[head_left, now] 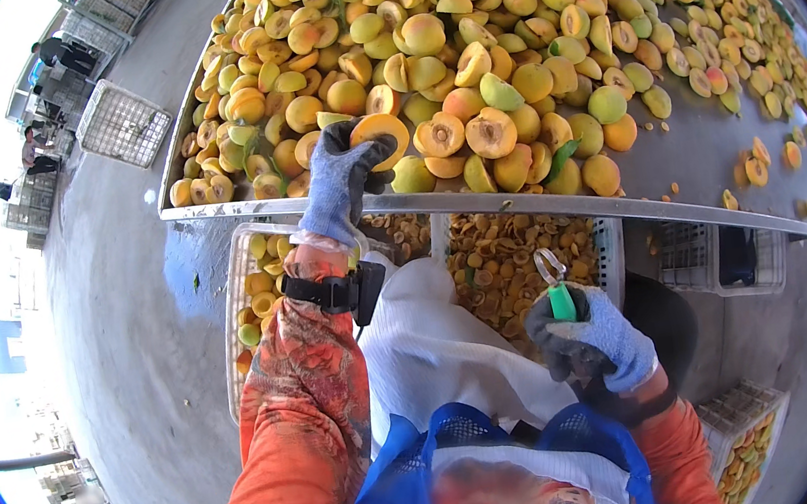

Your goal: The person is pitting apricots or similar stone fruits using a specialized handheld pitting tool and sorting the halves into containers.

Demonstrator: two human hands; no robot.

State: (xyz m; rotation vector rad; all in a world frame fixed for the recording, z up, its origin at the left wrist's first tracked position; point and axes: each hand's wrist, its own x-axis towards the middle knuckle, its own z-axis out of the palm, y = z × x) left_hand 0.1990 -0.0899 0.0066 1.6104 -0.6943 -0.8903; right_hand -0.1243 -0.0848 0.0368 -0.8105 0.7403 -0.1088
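My left hand (339,174), in a grey-blue knit glove with dark coated fingers, is at the near edge of the metal table (418,204). Its fingers close round a yellow peach half (381,138), cut side up. Lower and to the right, my right hand (590,335), gloved alike, is closed round the green handle of a pitting spoon (561,301). The spoon's metal loop points up, away from the fruit. Just beyond my left hand lies a heap of whole and halved peaches (422,35); several halves show their brown pits.
Below the table edge stand a white crate (237,348) of greenish-yellow fruit and a crate holding brownish-orange fruit pieces (507,274). White cloth covers my lap. Another crate of fruit (750,446) is at lower right. Stacked crates and people are far left.
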